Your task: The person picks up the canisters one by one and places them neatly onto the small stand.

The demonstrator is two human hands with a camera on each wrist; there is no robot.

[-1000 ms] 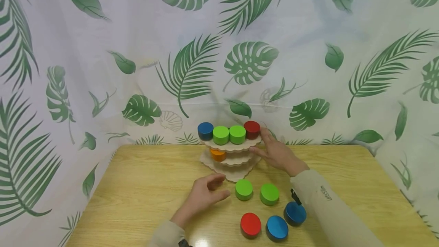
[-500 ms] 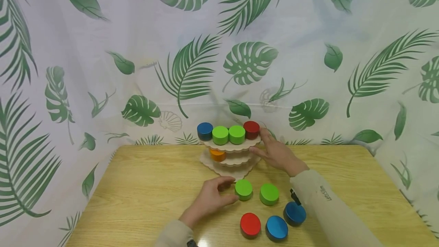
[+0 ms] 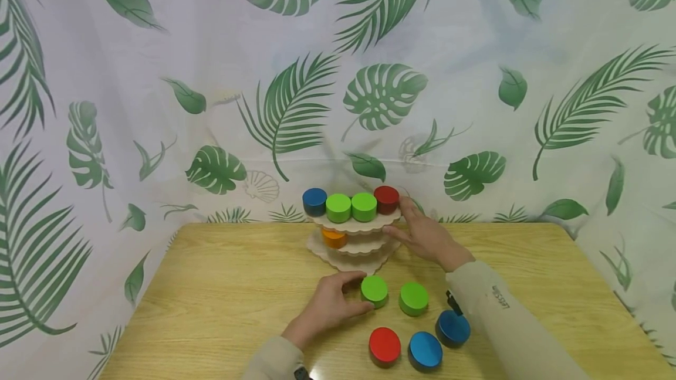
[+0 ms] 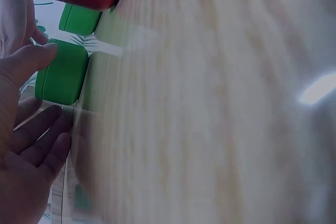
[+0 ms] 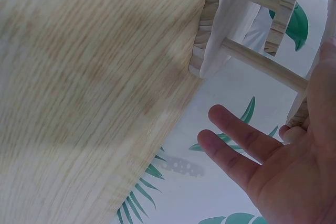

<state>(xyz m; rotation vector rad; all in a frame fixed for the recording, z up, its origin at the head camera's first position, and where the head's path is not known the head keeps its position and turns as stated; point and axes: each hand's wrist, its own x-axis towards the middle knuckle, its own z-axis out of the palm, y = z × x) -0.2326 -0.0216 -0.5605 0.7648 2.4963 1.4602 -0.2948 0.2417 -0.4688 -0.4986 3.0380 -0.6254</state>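
Note:
My left hand [image 3: 364, 292] lies on the table, its thumb and forefinger closed round a green disc [image 3: 375, 289]. The left wrist view shows the thumb pressed against that green disc [image 4: 62, 74]. A three-tier wooden stand [image 3: 352, 249] sits at the back of the table. My right hand [image 3: 397, 216], fingers straight, touches the right edge of its top tier, beside a red disc [image 3: 386, 199]. That tier also carries a blue disc [image 3: 314, 201] and two green discs [image 3: 351, 207]. An orange disc [image 3: 334, 238] sits on the middle tier.
Loose on the wooden table [image 3: 211, 286] near my right sleeve lie another green disc [image 3: 413, 298], a red disc [image 3: 384, 345] and two blue discs [image 3: 438, 340]. A leaf-print curtain [image 3: 158, 104] closes off the back and sides.
My left hand slid right across the table and closed its thumb and forefinger round the green disc. My right hand stayed on the stand's top tier.

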